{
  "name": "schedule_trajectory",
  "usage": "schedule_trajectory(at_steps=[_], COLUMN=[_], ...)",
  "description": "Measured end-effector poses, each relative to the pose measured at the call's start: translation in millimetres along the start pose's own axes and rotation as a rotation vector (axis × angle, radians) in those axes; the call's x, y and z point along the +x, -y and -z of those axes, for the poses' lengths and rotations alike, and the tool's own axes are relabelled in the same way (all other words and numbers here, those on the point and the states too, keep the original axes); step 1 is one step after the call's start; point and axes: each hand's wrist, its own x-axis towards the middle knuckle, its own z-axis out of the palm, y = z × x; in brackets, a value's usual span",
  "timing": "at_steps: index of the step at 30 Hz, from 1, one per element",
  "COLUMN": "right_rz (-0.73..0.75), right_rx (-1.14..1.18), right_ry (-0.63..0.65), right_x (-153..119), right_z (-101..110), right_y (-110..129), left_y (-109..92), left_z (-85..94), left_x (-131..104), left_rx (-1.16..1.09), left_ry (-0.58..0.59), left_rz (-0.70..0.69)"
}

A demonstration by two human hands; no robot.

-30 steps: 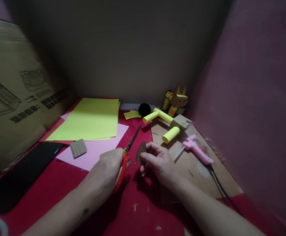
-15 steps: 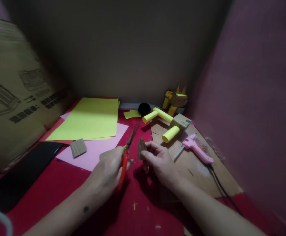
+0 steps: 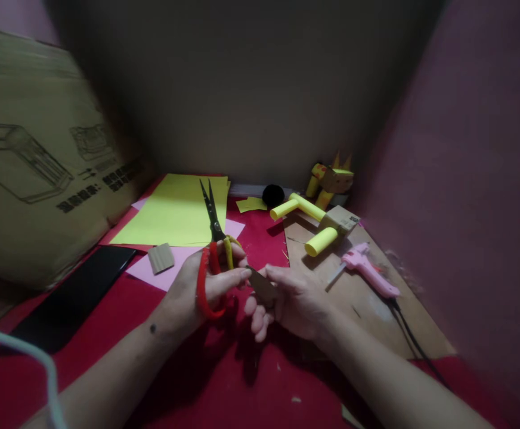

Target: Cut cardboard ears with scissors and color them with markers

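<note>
My left hand (image 3: 206, 283) is closed around a pair of scissors (image 3: 215, 232) with red and yellow handles, their dark blades pointing up and slightly parted. Its thumb and a fingertip also reach the corner of a small brown cardboard piece (image 3: 263, 287). My right hand (image 3: 291, 298) grips that piece between thumb and fingers, over the red tabletop (image 3: 224, 381). Left of the hands, another small cardboard square (image 3: 161, 258) lies on pink paper (image 3: 146, 271). Yellow sheets (image 3: 170, 208) lie behind it.
A pink glue gun (image 3: 370, 271) with a black cord rests on a cardboard sheet (image 3: 389, 322), near a box with yellow paper tubes (image 3: 322, 241). Behind stand a yellow animal figure (image 3: 331, 179) and a black pompom (image 3: 273, 195). A black phone-like slab (image 3: 72, 298) and large carton (image 3: 40, 161) are left.
The scissors have swung upright and back in my left hand. Both hands have come together, and my left fingers now meet the cardboard piece, which has tilted. The view has shifted left.
</note>
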Motion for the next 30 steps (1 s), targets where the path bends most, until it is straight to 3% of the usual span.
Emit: schedule_trajectory(at_steps=[4,6,9,12,18,23,25,30], right_rz=[0.006,0.011,0.046,0.142,0.272,0.323,0.329,0.402], right_rx=[0.002,-0.001,-0.005,-0.016,-0.008,-0.036,-0.021,0.009], right_ry=[0.016,0.032,0.004,-0.145,-0.366,-0.32,-0.353,-0.489], right_x=[0,-1,-1,0,5,7,7,7], right_z=[4,4,2,3,6,0,-1,2], right_y=[-1,0,0,0,0,-3,-2,10], left_y=[7,7,1,-4,13,13,10,13], left_z=[-0.8,-1.9,-4.0,-5.3,-7.7,-17.5,-16.8,-1.5], left_x=[2,2,1,0,2,-1,-2,-4], left_rx=[-0.103,-0.111,-0.056,-0.061,-0.102,-0.124,0.005,0.643], left_ry=[0.1,0.092,-0.048,-0.166,-0.035,-0.003,0.037,0.129], left_rz=[0.04,0.055,0.052,0.084,0.218,0.236,0.239,0.077])
